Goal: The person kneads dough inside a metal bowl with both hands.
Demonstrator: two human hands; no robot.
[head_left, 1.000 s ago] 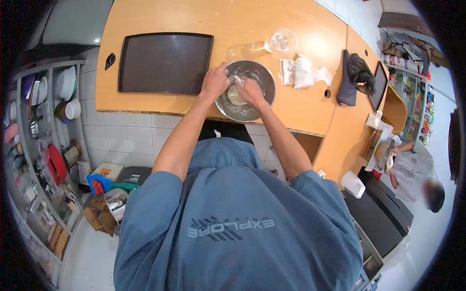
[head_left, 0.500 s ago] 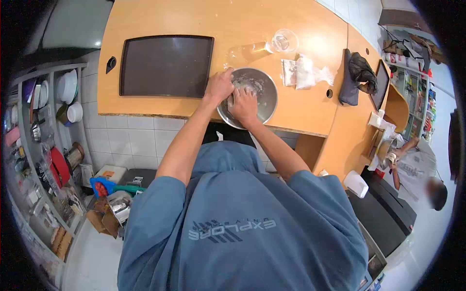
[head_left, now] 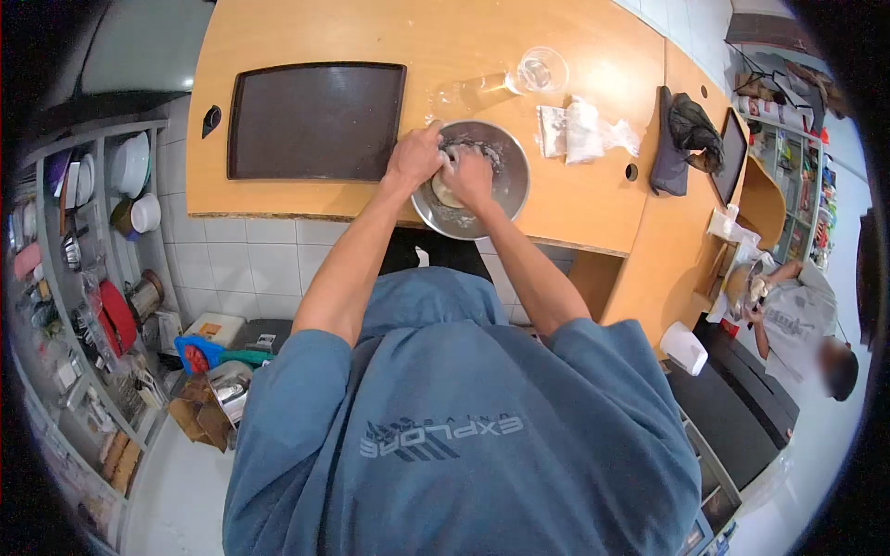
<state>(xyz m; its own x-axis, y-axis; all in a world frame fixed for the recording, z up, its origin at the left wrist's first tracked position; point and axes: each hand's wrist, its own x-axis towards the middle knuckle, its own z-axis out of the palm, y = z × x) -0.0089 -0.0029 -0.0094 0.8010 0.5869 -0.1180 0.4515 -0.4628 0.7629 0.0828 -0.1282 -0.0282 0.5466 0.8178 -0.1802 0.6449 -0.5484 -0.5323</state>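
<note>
A steel mixing bowl [head_left: 516, 195] stands at the front edge of the wooden table, with floury smears on its inner wall. My left hand [head_left: 416, 157] is closed over the bowl's left rim. Inside the bowl, my right hand [head_left: 470, 176] curls its fingers into a pale lump of dough [head_left: 446, 193]. The fingertips are partly hidden by the back of that hand. The lower left part of the dough shows beside my right wrist.
Left of the bowl lies a dark tray [head_left: 315, 120]. Behind it are a clear plastic cup [head_left: 541, 70] and a spill of white powder. White plastic bags [head_left: 582, 130] and a dark cloth bundle [head_left: 695, 134] lie to the right. Another person [head_left: 797, 306] holds something at the far right.
My right hand has gone from stretched fingers to a curled grip, and more of the dough shows. My left hand stays on the rim; the bowl sits slightly higher in view.
</note>
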